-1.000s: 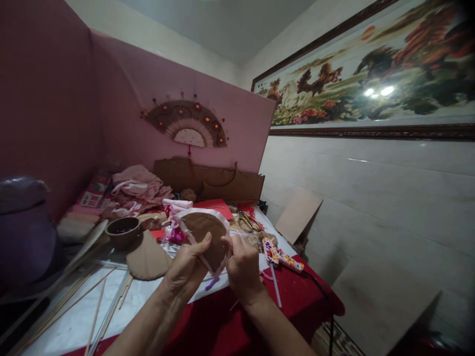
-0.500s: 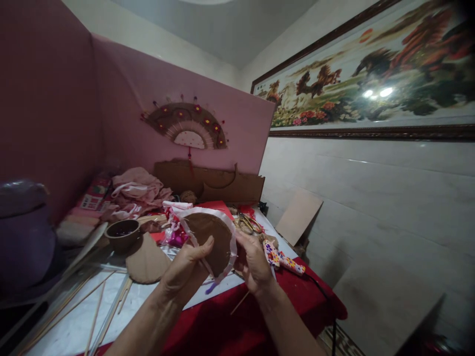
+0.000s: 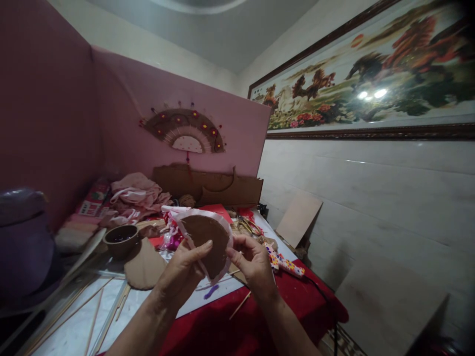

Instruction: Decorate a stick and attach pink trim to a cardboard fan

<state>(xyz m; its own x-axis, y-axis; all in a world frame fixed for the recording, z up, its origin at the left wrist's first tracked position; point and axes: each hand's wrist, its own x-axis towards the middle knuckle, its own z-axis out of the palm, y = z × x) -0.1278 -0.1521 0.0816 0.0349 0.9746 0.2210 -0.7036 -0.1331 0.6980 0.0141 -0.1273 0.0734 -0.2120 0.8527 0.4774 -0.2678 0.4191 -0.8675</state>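
Held up over the table is a rounded piece of brown cardboard [image 3: 212,235] whose border is wrapped in pale pink fabric [image 3: 222,277]. My left hand [image 3: 187,264] grips its lower left side, thumb lying on the brown face and the other fingers behind. On the right border, my right hand [image 3: 253,262] pinches the fabric edge between thumb and forefinger. A glue gun in flowered wrapping [image 3: 285,262] lies just right of that hand. Gold-handled scissors [image 3: 249,226] rest behind it. Left of my left hand lies a bare cardboard cutout [image 3: 145,267].
A dark bowl [image 3: 121,241] stands at the left, with thin wooden sticks [image 3: 94,316] in front. Crumpled pink cloth [image 3: 139,190] is piled behind. A decorated fan [image 3: 185,131] hangs on the pink board. A red cloth [image 3: 218,326] covers the table's front, and a purple scrap [image 3: 211,291] lies nearby.
My right hand has shifted its hold on the fabric edge, its thumb now on the front of the border. The cardboard piece has tilted slightly. The camera view has moved a little.
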